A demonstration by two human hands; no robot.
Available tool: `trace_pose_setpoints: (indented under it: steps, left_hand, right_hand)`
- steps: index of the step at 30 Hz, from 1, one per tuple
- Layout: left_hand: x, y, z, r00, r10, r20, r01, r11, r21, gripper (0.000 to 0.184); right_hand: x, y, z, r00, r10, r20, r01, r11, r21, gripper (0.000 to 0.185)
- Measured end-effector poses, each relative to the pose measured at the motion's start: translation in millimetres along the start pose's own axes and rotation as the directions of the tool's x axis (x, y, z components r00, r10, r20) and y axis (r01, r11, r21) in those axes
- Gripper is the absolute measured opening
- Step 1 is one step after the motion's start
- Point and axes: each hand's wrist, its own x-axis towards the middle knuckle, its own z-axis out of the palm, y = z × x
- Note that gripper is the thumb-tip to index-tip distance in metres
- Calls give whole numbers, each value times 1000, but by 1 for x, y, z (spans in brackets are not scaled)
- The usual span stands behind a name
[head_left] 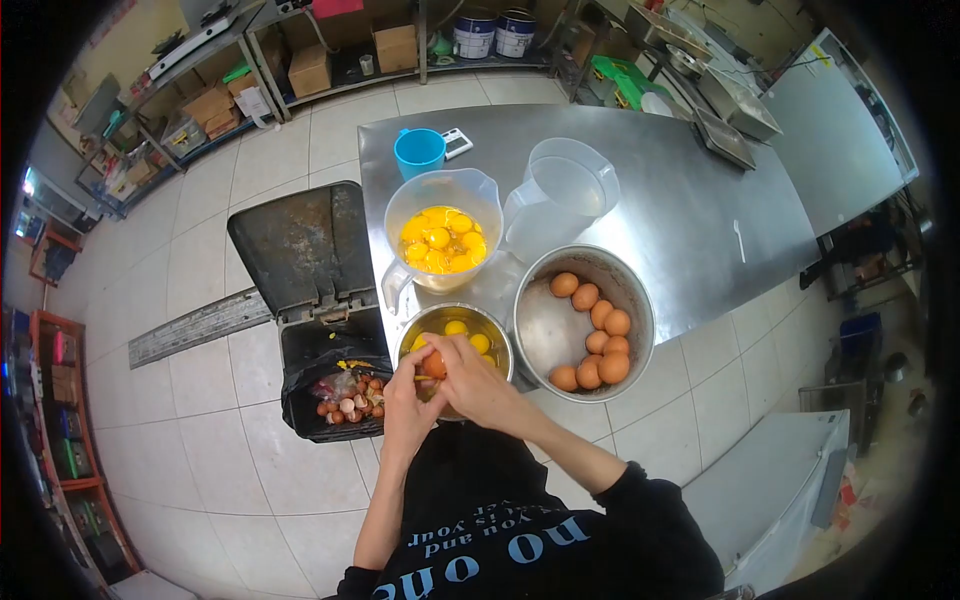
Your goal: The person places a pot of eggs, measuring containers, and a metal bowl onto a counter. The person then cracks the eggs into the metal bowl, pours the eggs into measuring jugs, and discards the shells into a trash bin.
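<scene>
Both my left hand and my right hand hold one brown egg between their fingers, over a metal bowl with several yolks in it. Whether the shell is cracked is hard to make out. Behind the bowl, a clear jug holds many yolks in egg white. To the right, a large round metal pan contains several whole brown eggs.
An open black bin with broken eggshells stands left of the steel table. On the table are a second clear jug, a blue cup, a small white device and a thin white utensil.
</scene>
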Motion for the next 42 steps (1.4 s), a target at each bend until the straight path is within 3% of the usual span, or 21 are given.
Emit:
trace_pose_setpoints:
  steps: [3,4,9,12,15,17,18,20,21,22,23,25,27,28,30,34,37,39,40,41,42]
  left_hand:
    - [14,14,7,999,45,-13,-46,998,-51,49]
    - [18,20,6,996,81,-33,-82,996,-46,47]
    - [39,33,-8,996,93,-15,-94,994,-58,40]
    - [44,32,-17,983,183,34,-180,980,-81,43]
    - [43,39,-20,977,199,78,-185,970,-160,48]
    - [35,51,-20,986,113,120,-85,973,-216,58]
    - [30,59,-21,988,66,141,-47,990,-136,64]
    - [11,58,-30,1000,15,17,-15,1000,0,56]
    - [2,45,-41,995,-95,-1,95,994,-61,54]
    - [-7,31,-53,977,-215,-18,211,970,-121,52]
    - [-14,18,-66,970,-238,-41,238,971,5,53]
    - [-27,-16,-70,974,-13,-227,137,831,539,53]
    - [-38,-34,-74,962,-78,-261,203,846,494,53]
    - [-40,-37,-74,947,-152,-284,267,862,431,54]
    - [-40,-34,-75,934,-142,-327,268,885,381,50]
    - [-35,-35,-73,882,-159,-443,250,955,156,38]
    - [-37,-37,-73,865,-173,-471,239,967,83,34]
    - [-40,-43,-75,840,-188,-510,240,970,37,32]
    - [-43,-44,-76,823,-199,-532,237,972,3,31]
    - [-44,-43,-77,816,-204,-541,244,970,3,31]
    - [-42,-42,-77,805,-234,-546,248,968,-49,30]
  right_hand:
    - [8,2,-27,993,-17,119,13,999,40,60]
    - [12,-6,-41,988,-120,98,119,993,15,58]
    - [24,-3,-69,986,-116,123,121,992,-31,54]
    - [28,-9,-81,963,-214,162,239,958,-156,53]
    - [27,-21,-85,945,-320,70,326,899,-294,51]
    - [19,-37,-75,977,-200,-68,194,977,-90,54]
    - [17,-33,-65,966,-228,-126,227,974,-15,57]
    - [10,-32,-72,963,-219,-154,212,975,-64,48]
    - [5,-19,-78,956,-206,-208,200,979,-51,43]
    - [2,3,-92,954,-166,-249,116,972,-203,37]
    - [0,30,-108,948,-131,-292,27,941,-337,31]
    - [2,81,-126,976,96,-194,-175,881,-440,19]
    - [6,133,-125,993,117,1,-79,678,-731,18]
    - [7,153,-119,994,109,3,-72,681,-729,18]
    - [6,179,-107,995,-27,92,91,568,-818,18]
    - [5,181,-108,993,-46,106,113,572,-812,17]
    - [4,175,-111,991,-39,127,121,657,-744,21]
    - [2,138,-120,999,46,0,-42,914,-404,30]
    - [2,119,-124,977,213,-21,-214,969,-125,37]
    - [0,93,-128,978,207,-10,-207,971,-124,37]
    - [-2,65,-130,983,172,-67,-169,984,51,37]
